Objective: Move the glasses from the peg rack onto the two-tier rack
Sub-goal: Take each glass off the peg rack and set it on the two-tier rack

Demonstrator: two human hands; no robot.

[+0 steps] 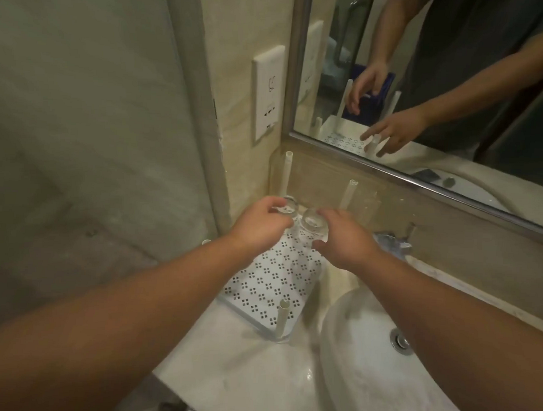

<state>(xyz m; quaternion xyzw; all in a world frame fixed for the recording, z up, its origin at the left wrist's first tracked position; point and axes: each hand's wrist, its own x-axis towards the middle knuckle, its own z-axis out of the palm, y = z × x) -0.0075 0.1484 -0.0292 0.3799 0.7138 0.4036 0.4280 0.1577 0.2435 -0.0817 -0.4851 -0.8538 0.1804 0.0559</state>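
A white perforated rack (272, 281) with tall white posts stands on the counter against the wall. Two clear glasses sit upside down at its far end. My left hand (259, 222) curls around the left glass (66, 192)... the left glass (67, 193) at the back left corner. My right hand (341, 238) holds the right glass (312, 223), thumb under it and fingers over its top. The two glasses are side by side, almost touching. A separate peg rack cannot be told apart here.
A white basin (366, 354) with a metal drain lies right of the rack. A chrome tap (392, 241) stands behind my right hand. A framed mirror (425, 170) hangs above, and a wall socket plate (267, 94) sits left of it.
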